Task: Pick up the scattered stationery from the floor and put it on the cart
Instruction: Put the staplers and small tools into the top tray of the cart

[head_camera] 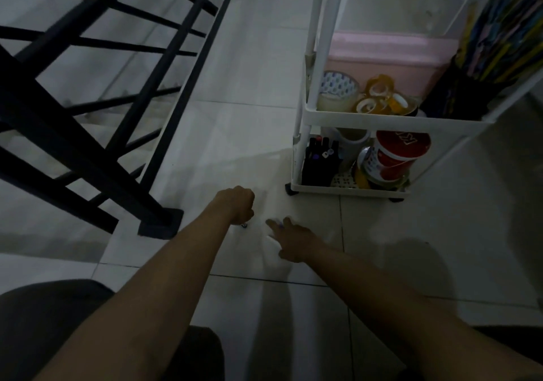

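Observation:
My left hand [238, 204] is curled into a fist just above the white floor tiles, and a small dark tip of a pen-like item [244, 225] shows under it. To its right, my right hand [291, 241] reaches flat along the floor. Its stretched fingertips touch a small white piece with a purple mark [276, 221]. The white cart [302, 110] stands to the upper right. Its upper shelf holds tape rolls [379, 95] and a black holder of coloured pencils [458, 95]. Its lower shelf holds black markers [318, 160] and a red tub [396, 154].
A black metal railing [97, 92] runs along the left, and its post base [160, 222] stands close to my left hand. A pink box [388, 54] sits at the back of the cart's upper shelf. The cart's wheel [291, 189] lies just beyond my hands.

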